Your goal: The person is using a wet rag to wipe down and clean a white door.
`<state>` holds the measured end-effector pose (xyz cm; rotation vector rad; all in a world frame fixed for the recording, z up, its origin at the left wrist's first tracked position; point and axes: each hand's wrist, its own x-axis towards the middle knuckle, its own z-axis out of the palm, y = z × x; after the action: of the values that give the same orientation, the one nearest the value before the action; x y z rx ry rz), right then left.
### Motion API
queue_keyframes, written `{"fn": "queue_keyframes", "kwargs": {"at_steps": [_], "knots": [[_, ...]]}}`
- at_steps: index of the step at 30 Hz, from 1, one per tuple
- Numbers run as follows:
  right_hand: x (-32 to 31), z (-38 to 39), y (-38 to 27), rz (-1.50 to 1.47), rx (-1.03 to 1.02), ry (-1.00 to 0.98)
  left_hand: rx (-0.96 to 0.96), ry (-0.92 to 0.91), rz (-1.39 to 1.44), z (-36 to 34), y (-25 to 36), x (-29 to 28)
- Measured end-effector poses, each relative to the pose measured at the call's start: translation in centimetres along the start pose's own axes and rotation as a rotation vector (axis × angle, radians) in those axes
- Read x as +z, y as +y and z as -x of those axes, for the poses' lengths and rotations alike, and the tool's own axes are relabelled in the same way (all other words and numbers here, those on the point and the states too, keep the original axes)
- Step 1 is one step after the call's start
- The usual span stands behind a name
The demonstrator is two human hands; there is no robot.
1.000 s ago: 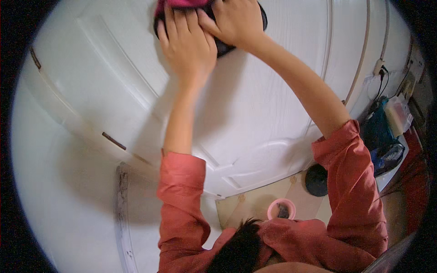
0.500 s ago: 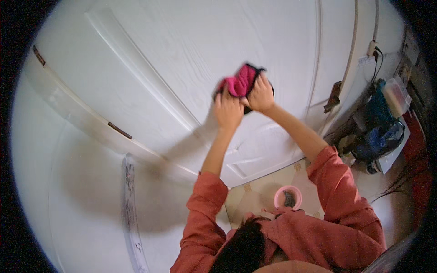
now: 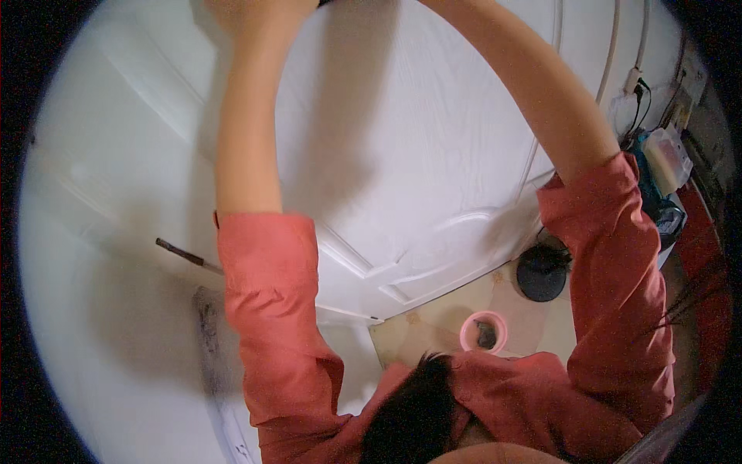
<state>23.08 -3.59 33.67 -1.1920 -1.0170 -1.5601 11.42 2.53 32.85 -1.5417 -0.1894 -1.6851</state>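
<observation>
Both my arms reach up the white panelled door, with rolled salmon-coloured sleeves at the elbows. My left hand is cut off by the upper edge, its fingers out of sight. My right hand is beyond that edge too, leaving the wrist and forearm showing. A small dark edge shows beside my left hand; I cannot make out whether either hand grips it.
On the tiled floor are a pink tub with dark cloth inside and a round black object. To the right, bags and a clear container stand below a socket with plugged cords. Dark hinges line the left edge.
Both hands have moved up the door from its middle to beyond the upper edge, my left one further leftward. The pink and black cloth they held is now almost wholly out of view.
</observation>
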Motion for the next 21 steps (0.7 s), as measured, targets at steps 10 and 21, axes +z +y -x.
{"fn": "queue_keyframes", "kwargs": {"at_steps": [10, 21], "knots": [[-4.0, 14.5, -0.2, 0.032, -0.016, -0.321, -0.050, -0.340, 0.071, 12.8, 6.2, -3.0], [-11.0, 38.1, -3.5, -0.139, -0.121, -0.594, -0.016, -0.937, 0.282, 32.2, 13.3, -13.2]]}}
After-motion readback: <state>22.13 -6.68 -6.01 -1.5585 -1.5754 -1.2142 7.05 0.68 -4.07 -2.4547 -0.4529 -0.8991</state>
